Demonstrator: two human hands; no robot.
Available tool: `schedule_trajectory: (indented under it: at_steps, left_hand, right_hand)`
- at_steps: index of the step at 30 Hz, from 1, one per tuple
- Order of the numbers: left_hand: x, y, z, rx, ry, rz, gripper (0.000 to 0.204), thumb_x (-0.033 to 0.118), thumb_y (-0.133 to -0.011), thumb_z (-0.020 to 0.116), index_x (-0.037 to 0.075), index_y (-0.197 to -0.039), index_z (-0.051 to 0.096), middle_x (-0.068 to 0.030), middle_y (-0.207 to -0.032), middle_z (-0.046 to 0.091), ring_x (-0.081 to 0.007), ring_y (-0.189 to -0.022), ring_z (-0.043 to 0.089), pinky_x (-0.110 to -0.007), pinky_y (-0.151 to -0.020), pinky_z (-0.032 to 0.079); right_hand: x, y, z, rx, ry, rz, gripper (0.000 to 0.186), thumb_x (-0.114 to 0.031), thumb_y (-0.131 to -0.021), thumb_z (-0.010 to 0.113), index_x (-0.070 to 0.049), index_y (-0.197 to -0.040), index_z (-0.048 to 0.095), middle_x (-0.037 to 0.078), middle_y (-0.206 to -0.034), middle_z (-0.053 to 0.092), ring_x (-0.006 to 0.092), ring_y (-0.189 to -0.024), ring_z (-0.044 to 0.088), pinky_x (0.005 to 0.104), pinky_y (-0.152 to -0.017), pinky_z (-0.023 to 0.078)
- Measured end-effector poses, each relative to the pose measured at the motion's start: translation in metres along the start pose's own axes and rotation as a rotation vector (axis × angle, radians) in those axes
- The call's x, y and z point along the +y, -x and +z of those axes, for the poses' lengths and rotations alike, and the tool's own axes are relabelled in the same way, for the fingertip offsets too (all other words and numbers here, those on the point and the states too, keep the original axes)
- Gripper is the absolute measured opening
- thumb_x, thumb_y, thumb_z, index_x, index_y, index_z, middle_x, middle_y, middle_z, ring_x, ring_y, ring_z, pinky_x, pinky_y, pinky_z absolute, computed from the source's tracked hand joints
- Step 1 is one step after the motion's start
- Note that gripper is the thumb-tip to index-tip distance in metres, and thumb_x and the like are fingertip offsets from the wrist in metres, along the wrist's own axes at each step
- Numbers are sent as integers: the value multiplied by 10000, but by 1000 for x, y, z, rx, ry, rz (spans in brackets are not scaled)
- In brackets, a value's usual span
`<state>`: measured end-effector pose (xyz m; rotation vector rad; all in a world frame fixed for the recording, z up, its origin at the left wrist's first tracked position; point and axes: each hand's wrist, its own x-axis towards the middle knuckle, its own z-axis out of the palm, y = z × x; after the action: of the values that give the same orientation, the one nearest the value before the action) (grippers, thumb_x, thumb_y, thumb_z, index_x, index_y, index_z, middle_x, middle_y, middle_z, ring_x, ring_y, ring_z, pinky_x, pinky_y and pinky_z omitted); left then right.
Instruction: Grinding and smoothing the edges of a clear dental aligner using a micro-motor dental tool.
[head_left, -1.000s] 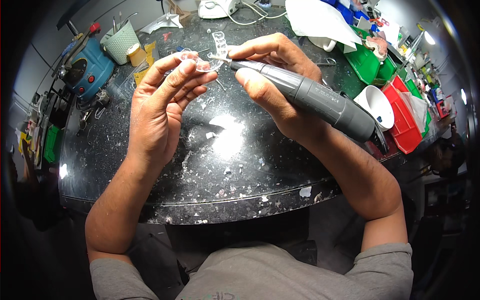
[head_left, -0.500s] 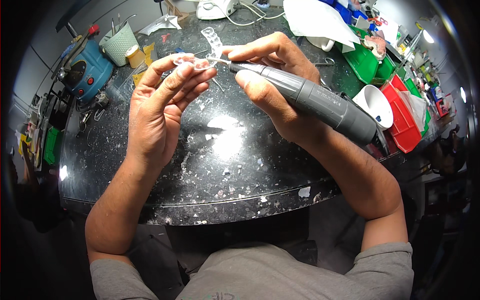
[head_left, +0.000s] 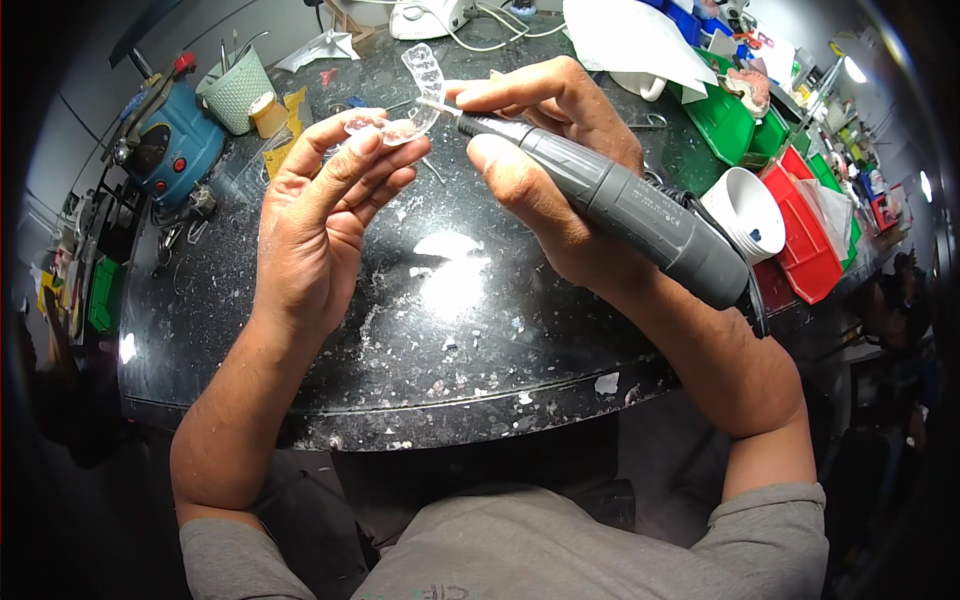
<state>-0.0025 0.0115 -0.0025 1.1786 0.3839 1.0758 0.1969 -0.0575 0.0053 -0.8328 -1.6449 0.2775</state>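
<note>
Between the thumb and fingers of my left hand (head_left: 325,195) is a clear, horseshoe-shaped dental aligner (head_left: 424,72), one arm pinched and the other sticking up toward the back of the bench. My right hand (head_left: 560,150) is closed around a dark grey rotary handpiece (head_left: 630,200), which slants from upper left to lower right with a cord at its rear end. Its thin bit (head_left: 437,106) reaches the inner curve of the aligner; whether it touches is too small to tell. Both hands are raised above a dark speckled bench (head_left: 420,350).
On the left stand a blue machine (head_left: 178,140) with red knobs and a pale green woven cup (head_left: 238,92) of tools. A white cup (head_left: 745,215), a red bin (head_left: 803,235) and a green bin (head_left: 722,125) are at right. A white device (head_left: 428,18) sits at the back.
The handpiece has tilted slightly, its rear end shifting down and left and its bit moving up along the aligner. The aligner has turned a little in my left hand.
</note>
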Motion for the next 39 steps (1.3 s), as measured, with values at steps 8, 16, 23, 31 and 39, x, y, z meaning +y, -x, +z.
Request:
schedule_trajectory:
  at_steps: [8,16,23,31,39]
  left_hand:
    - [1,0,2,-13,19,4,251,111,-966,594,-13,-1183,577,-191,-1102,674,-295,-1075,669,-331,-934,551]
    - [0,2,2,-37,14,73,201,21,-914,633,-7,-1113,614,-191,-1099,677,-298,-1068,671,-360,-946,555]
    - [-2,2,2,-67,-81,186,198,-11,-897,638,0,-1094,620,-177,-1097,687,-264,-1052,677,-367,-962,547]
    - [0,3,3,-44,-210,324,166,-15,-904,639,-31,-1069,624,-184,-1097,691,-224,-1025,682,-358,-949,553]
    - [2,4,7,42,-243,269,147,10,-916,645,-34,-1055,628,-178,-1068,696,-219,-997,693,-346,-924,569]
  right_hand:
    - [1,-1,0,-26,-3,-24,258,-72,-842,605,24,-1082,601,164,-1112,616,266,-1186,588,385,-1030,438]
    - [2,-1,0,-73,6,-88,281,-88,-839,609,20,-1098,593,140,-1093,599,281,-1217,571,411,-1054,416]
    - [-1,0,2,-72,-13,-108,298,-147,-863,630,14,-1110,586,131,-1103,606,291,-1226,567,433,-1083,391]
    - [-5,-1,8,-9,56,-213,312,-24,-762,660,10,-1071,627,108,-1040,645,231,-1083,634,479,-1080,397]
    - [-4,-6,5,37,180,-463,366,19,-694,679,21,-1058,640,138,-1037,656,267,-1044,644,473,-1002,445]
